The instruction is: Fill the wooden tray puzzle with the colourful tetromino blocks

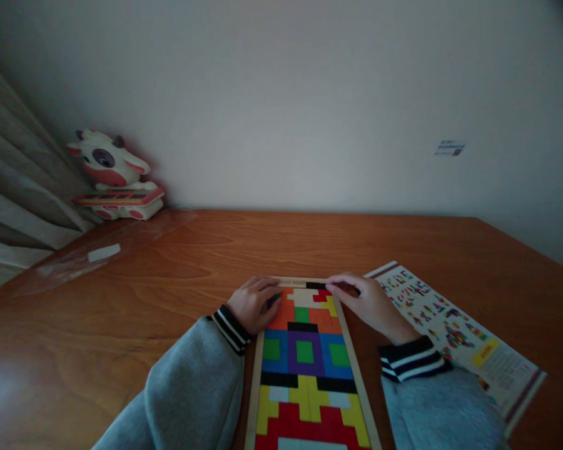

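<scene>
A wooden puzzle board (254, 400) lies lengthwise before me, its frame filled with flat coloured blocks in red, yellow, blue, purple, green, orange, white and black. Over its far left corner rests my left hand (256, 305), open, fingers bent and thumb apart, touching the frame and nearby blocks. My right hand (368, 303) is at the far right corner, thumb and fingertips closed on the end of a black block (315, 285). That block lies across the far rail of the frame, beside printed lettering. What lies under the left fingers is partly hidden.
A printed pattern sheet (450, 325) lies at the right, partly under my right sleeve. At the back left of the wooden table (192, 269) stands a cow-shaped toy keyboard (117, 178). Clear film with a white label (104, 252) is on the left edge, near a curtain (19, 187).
</scene>
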Action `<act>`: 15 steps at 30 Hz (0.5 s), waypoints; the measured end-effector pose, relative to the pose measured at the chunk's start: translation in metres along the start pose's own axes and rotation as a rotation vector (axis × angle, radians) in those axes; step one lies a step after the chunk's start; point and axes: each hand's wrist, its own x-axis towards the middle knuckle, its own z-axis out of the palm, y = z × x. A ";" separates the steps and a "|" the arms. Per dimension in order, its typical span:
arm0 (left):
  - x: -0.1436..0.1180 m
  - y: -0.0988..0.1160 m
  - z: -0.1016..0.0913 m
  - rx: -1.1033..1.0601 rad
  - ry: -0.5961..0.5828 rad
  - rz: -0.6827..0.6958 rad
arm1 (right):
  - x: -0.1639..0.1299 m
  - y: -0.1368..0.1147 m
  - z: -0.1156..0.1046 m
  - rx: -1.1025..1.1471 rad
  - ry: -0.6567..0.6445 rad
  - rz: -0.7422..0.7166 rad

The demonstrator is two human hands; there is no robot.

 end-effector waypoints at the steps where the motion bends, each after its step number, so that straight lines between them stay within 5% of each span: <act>1: 0.000 0.000 0.000 0.001 -0.002 0.000 | -0.001 -0.005 0.002 0.022 -0.053 0.002; 5: 0.000 0.000 -0.001 0.004 -0.005 -0.006 | -0.002 -0.014 0.013 -0.023 -0.145 -0.011; 10: 0.001 0.001 -0.002 0.011 -0.014 -0.004 | -0.002 -0.012 0.021 -0.140 -0.089 -0.112; 15: 0.001 0.002 -0.002 0.015 -0.011 0.000 | -0.003 -0.011 0.027 -0.169 -0.058 -0.047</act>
